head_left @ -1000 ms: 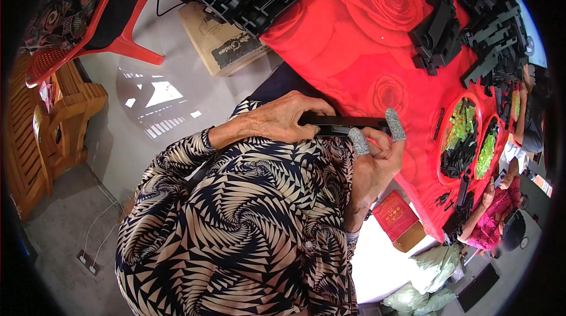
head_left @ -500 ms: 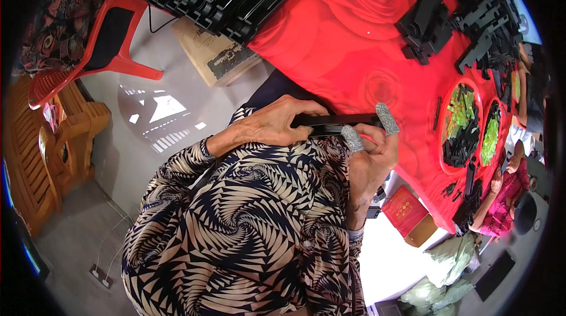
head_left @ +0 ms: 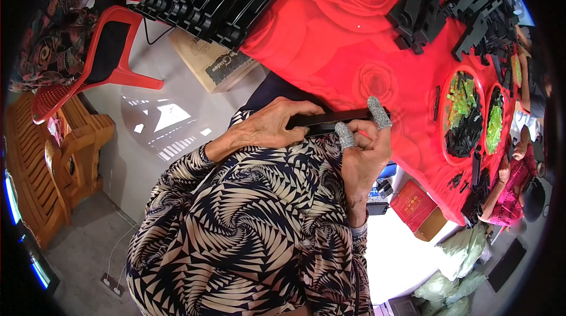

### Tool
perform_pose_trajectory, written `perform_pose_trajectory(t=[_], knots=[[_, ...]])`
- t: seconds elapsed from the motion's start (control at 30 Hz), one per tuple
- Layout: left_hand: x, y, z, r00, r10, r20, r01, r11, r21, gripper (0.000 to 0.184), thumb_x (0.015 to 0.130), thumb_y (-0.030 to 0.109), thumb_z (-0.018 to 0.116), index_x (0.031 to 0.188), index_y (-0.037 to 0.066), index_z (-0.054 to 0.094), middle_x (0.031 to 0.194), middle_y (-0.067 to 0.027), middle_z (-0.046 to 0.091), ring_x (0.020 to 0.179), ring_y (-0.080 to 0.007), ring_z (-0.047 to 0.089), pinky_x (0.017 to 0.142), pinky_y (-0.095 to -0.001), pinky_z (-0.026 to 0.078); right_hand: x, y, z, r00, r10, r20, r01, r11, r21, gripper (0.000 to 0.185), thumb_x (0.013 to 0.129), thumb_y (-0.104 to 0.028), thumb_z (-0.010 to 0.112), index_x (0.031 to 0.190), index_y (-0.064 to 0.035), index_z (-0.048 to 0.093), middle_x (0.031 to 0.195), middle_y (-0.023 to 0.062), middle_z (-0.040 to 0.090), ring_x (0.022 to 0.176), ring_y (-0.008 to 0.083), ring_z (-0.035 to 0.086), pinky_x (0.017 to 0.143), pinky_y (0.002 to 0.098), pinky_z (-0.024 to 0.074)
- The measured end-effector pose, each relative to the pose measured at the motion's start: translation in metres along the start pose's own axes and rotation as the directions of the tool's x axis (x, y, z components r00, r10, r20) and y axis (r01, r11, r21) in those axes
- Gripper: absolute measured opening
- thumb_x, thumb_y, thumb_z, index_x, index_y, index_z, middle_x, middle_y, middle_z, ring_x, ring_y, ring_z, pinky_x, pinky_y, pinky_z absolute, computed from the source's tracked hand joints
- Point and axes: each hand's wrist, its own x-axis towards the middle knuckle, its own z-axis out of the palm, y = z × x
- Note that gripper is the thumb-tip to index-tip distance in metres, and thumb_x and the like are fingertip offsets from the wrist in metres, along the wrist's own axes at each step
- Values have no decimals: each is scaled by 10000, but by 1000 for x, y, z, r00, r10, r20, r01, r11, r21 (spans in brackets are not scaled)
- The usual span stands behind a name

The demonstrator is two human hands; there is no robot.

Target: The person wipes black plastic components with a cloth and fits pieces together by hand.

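A long black plastic strip-shaped part (head_left: pixel 330 119) lies level between my two hands, just in front of my patterned shirt. My left hand (head_left: pixel 272 122) is closed around its left end, thumb below and fingers over the top. At the other end, my right hand (head_left: pixel 367 154) grips it between thumb and index finger, both wearing grey finger covers (head_left: pixel 379 112). Something small may be pinched in the right fingers, but I cannot make it out. Beyond the hands is a table with a red rose-patterned cloth (head_left: pixel 330 50).
Black slatted racks (head_left: pixel 221 0) stand at the table's far left. Black parts (head_left: pixel 418 9) pile up at the far right. A red tray (head_left: pixel 446 145) holds yellow-green and black pieces. A red chair (head_left: pixel 115 50), cardboard box (head_left: pixel 215 65) and another person's arm (head_left: pixel 498 189) are around.
The view has shifted slightly, so the table and chair sit a little differently in it. Both hands keep hold of the black part, whose right end now shows past the index finger.
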Motion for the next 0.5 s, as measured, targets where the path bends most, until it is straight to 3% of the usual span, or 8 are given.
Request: perform_pose_trajectory(t=[0.13,0.33,0.43,0.5], knots=[[0,2,0,1000,-9,6,9,1000,-17,449,737,18,558,1178,-64,572,904,-221,666,767,-279,663,710,-354,517,0,-8,1,999,-29,19,30,998,-62,730,699,206,566,1387,11,417,763,38,606,545,25,485,508,167,367],[2,14,6,996,-76,-37,77,996,37,313,825,85,597,1098,-64,564,795,-215,646,686,-280,633,645,-378,492,-2,-9,5,995,-95,13,96,990,-107,761,723,189,565,1431,-2,360,770,52,594,522,52,506,497,186,379],[4,21,9,988,-149,-50,156,974,164,287,871,161,616,1034,-65,544,748,-230,622,676,-341,624,637,-427,475,-2,-3,6,992,-130,8,130,984,-126,762,723,192,561,1431,-1,358,767,65,590,506,68,497,494,194,380],[5,13,12,995,-27,-98,51,967,249,302,885,201,615,999,-66,534,749,-249,612,733,-413,620,675,-471,469,-2,-3,6,993,-114,9,114,987,-115,760,724,192,559,1431,0,357,761,66,591,500,69,490,492,195,375]])
